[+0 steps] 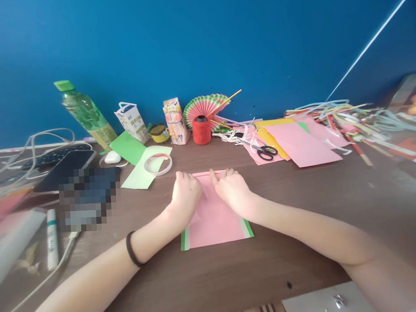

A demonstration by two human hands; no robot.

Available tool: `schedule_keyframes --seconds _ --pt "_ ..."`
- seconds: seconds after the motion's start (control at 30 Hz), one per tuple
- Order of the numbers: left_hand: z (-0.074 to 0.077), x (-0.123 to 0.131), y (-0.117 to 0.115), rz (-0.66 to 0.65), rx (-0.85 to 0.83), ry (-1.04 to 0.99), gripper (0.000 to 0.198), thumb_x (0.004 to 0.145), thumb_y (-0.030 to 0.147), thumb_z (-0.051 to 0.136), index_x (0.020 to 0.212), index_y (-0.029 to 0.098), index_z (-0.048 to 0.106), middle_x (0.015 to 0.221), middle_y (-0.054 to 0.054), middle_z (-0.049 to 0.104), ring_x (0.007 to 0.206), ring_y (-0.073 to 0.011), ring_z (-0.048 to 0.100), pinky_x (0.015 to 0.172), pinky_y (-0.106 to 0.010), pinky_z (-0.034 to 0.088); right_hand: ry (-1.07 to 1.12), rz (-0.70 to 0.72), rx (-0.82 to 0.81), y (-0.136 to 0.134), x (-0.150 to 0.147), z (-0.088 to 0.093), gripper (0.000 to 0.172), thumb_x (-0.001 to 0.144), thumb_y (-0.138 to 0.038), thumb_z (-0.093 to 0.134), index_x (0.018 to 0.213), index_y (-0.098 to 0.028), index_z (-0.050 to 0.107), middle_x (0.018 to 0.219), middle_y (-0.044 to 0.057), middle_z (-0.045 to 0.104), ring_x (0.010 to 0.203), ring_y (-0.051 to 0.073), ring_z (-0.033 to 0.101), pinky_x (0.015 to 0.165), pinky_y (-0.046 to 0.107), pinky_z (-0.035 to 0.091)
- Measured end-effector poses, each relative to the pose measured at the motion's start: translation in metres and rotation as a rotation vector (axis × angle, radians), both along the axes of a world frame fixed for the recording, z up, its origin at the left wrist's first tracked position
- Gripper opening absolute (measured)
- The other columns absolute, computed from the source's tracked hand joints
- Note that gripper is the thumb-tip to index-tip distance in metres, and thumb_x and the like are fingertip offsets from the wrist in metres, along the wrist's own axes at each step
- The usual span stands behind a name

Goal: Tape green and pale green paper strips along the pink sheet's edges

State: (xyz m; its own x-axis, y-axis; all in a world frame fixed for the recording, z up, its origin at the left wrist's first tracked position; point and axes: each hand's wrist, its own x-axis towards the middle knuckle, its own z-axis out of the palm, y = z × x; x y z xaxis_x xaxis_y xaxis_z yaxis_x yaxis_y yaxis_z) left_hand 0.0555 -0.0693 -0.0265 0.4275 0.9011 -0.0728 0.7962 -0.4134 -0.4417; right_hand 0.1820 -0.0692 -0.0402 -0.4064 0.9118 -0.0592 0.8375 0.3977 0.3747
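A pink sheet of paper (214, 229) lies flat on the brown table, with green and pale green strips along its left and right edges. At its far edge there is a narrow fold. My left hand (187, 196), a dark band on its wrist, has its fingers curled over the far left corner. Across from it, my right hand (233, 188) pinches the far edge toward the right, thumb pointing inward. The fingertips of both hands are partly hidden behind the knuckles.
Behind the paper stand a tape roll (158, 164), a red thread spool (202, 131), a pleated paper fan (206, 108) and cartons. Scissors (267, 153) lie by pink sheets (304, 142). A tilted bottle (85, 113), phone (95, 193), cable and marker (52, 241) occupy the left.
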Motion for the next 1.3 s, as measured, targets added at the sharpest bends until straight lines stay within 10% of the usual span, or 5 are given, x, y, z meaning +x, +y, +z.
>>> schedule_keyframes --seconds 0.3,0.67,0.97,1.3 --pt "-0.017 0.003 -0.008 -0.021 0.062 0.055 0.058 0.076 0.008 0.046 0.133 0.006 0.034 0.088 -0.018 0.066 0.087 -0.0296 0.059 0.086 -0.043 0.030 -0.057 0.017 0.041 -0.001 -0.002 -0.006 0.057 0.084 -0.001 0.031 0.139 -0.016 0.029 0.108 0.032 0.058 0.096 0.030 0.063 0.068 0.039 0.047" --pt "-0.014 0.007 -0.007 0.007 0.022 0.127 0.053 0.074 0.004 0.043 0.127 -0.002 0.043 0.084 -0.018 0.064 0.082 -0.0284 0.058 0.078 -0.040 0.034 0.009 0.010 0.099 -0.001 -0.002 -0.010 0.047 0.077 0.007 0.034 0.122 0.008 0.048 0.098 0.030 0.062 0.091 0.030 0.062 0.073 0.039 0.047" --pt "-0.014 -0.001 0.005 -0.084 0.097 -0.144 0.029 0.076 0.000 0.037 0.083 0.007 0.064 0.083 -0.015 0.060 0.080 -0.0252 0.054 0.070 -0.034 0.038 0.181 0.120 -0.049 0.019 0.021 0.015 0.031 0.079 -0.001 0.038 0.092 -0.008 0.065 0.091 0.016 0.061 0.084 0.025 0.059 0.065 0.032 0.042" --pt "-0.028 -0.010 0.023 -0.133 0.180 -0.343 0.019 0.084 0.017 0.038 0.089 0.015 0.056 0.087 -0.010 0.056 0.083 -0.0253 0.051 0.068 -0.036 0.041 0.761 0.233 -0.311 0.070 0.051 0.003 0.015 0.076 -0.010 0.050 0.083 -0.016 0.061 0.085 0.003 0.059 0.075 0.012 0.054 0.068 0.024 0.039"
